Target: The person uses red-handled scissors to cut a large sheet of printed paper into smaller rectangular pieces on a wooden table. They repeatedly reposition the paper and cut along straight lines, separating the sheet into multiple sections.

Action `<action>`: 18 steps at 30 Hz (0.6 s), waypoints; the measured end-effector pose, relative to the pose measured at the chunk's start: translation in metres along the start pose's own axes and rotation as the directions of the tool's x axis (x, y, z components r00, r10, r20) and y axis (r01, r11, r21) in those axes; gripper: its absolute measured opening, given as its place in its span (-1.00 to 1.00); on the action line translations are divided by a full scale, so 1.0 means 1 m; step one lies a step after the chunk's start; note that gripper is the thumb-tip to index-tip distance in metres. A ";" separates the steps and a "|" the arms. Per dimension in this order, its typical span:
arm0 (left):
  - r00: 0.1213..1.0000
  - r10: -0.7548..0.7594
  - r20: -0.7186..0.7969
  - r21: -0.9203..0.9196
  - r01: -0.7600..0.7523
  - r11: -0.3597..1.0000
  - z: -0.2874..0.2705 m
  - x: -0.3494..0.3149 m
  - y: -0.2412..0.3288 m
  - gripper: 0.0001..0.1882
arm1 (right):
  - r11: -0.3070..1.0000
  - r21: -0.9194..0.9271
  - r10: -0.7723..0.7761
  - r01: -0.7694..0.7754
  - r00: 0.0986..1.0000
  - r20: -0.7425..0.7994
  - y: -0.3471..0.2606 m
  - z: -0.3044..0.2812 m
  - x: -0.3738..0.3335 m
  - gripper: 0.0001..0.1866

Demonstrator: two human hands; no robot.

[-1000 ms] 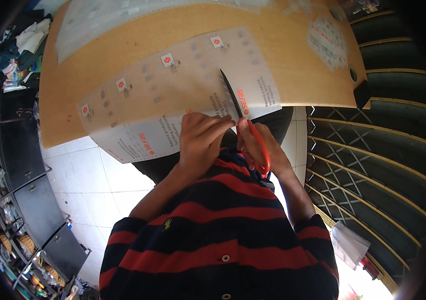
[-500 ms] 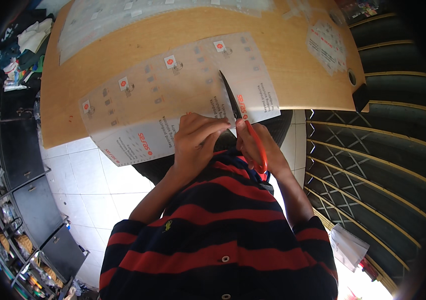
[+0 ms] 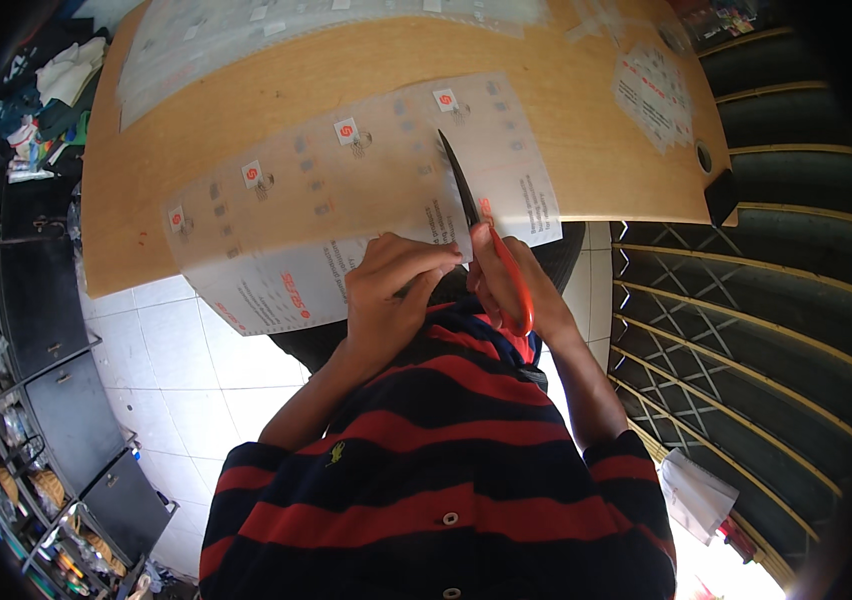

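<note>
A thin translucent printed sheet (image 3: pixel 386 170) with red and grey marks lies over the table's near edge, its near left part hanging past it. My left hand (image 3: pixel 391 290) pinches the sheet's near edge with thumb and fingers. My right hand (image 3: pixel 506 280) is closed round the red handles of a pair of scissors (image 3: pixel 458 180). Their dark blades point away from me over the sheet, and a slit runs in from its near edge beside them. The lower blade is mostly hidden by the sheet and hands. Both hands are close together in front of my striped shirt.
The wooden table (image 3: pixel 626 190) has another clear printed sheet (image 3: pixel 296 30) along its far side and a small printed piece (image 3: pixel 654 95) at the far right. Dark cabinets (image 3: pixel 76 410) and shelves line the left. A dark slatted shutter (image 3: pixel 746 290) stands on the right.
The scissors have moved slightly forward, away from me. The sheet has shifted a little to the right and nearer. My left hand keeps its pinch on the sheet.
</note>
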State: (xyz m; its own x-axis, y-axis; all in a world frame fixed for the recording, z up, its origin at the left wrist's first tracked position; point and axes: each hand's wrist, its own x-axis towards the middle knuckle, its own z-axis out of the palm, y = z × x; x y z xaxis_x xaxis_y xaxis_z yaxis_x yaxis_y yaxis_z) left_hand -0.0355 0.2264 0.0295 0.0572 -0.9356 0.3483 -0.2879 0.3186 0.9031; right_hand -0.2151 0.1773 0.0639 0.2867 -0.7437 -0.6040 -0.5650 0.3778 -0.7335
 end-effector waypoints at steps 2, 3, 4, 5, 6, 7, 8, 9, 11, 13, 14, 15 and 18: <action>1.000 -0.004 0.007 -0.019 0.004 1.000 0.000 -0.002 0.000 -0.87 | 1.000 0.011 -0.007 0.007 1.000 -0.014 -0.003 0.000 0.001 -0.09; 1.000 0.006 0.003 -0.015 -0.006 1.000 0.000 -0.001 -0.001 -0.87 | 1.000 0.018 -0.011 0.012 1.000 -0.022 -0.005 0.000 0.002 -0.09; 1.000 0.015 -0.001 -0.012 -0.015 1.000 0.000 -0.001 -0.001 -0.87 | 1.000 0.015 0.003 -0.003 1.000 -0.014 -0.005 -0.001 0.002 -0.08; 1.000 0.025 -0.005 -0.008 -0.025 1.000 0.000 -0.001 -0.001 -0.86 | 1.000 0.013 0.017 -0.017 1.000 -0.007 -0.005 -0.002 0.003 -0.08; 1.000 0.009 -0.007 -0.012 -0.009 1.000 0.000 0.000 0.001 -0.86 | 1.000 0.009 0.030 -0.030 1.000 0.002 -0.006 -0.002 0.004 -0.07; 1.000 -0.007 -0.009 -0.017 0.007 1.000 0.000 0.000 0.003 -0.85 | 1.000 0.011 0.029 -0.029 1.000 -0.003 -0.006 -0.002 0.004 -0.07; 1.000 -0.023 -0.011 -0.021 0.023 1.000 -0.001 0.000 0.005 -0.84 | 1.000 0.014 0.028 -0.028 1.000 -0.008 -0.007 -0.002 0.005 -0.07; 1.000 -0.025 -0.009 -0.021 0.025 0.999 -0.001 0.000 0.005 -0.84 | 0.999 0.016 0.029 -0.028 0.999 -0.015 -0.008 -0.002 0.004 -0.06; 1.000 -0.029 -0.004 -0.021 0.029 0.999 -0.001 0.000 0.005 -0.83 | 0.999 0.032 0.009 -0.008 1.000 -0.020 -0.003 -0.001 0.008 -0.07; 0.999 -0.032 0.002 -0.031 0.032 0.999 -0.001 -0.001 0.006 -0.83 | 0.999 0.041 -0.002 0.003 1.000 -0.021 -0.003 0.000 0.010 -0.08; 0.999 -0.034 0.004 -0.036 0.034 0.999 -0.001 -0.002 0.007 -0.83 | 0.999 0.043 -0.005 0.005 1.000 -0.019 -0.005 0.000 0.012 -0.09; 0.999 -0.034 0.004 -0.036 0.034 0.999 -0.001 -0.002 0.007 -0.83 | 0.999 0.043 -0.008 0.008 1.000 -0.017 -0.007 -0.001 0.013 -0.10; 0.999 -0.040 0.003 -0.031 0.040 0.999 0.000 -0.002 0.008 -0.83 | 0.998 0.054 0.014 -0.015 1.000 0.018 -0.006 -0.002 0.016 -0.12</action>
State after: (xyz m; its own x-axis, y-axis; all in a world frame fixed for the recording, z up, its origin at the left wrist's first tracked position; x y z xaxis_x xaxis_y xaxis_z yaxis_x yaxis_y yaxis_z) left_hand -0.0376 0.2312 0.0358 0.0656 -0.9480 0.3114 -0.2554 0.2857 0.9236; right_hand -0.2080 0.1618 0.0590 0.2925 -0.7281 -0.6200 -0.5265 0.4186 -0.7400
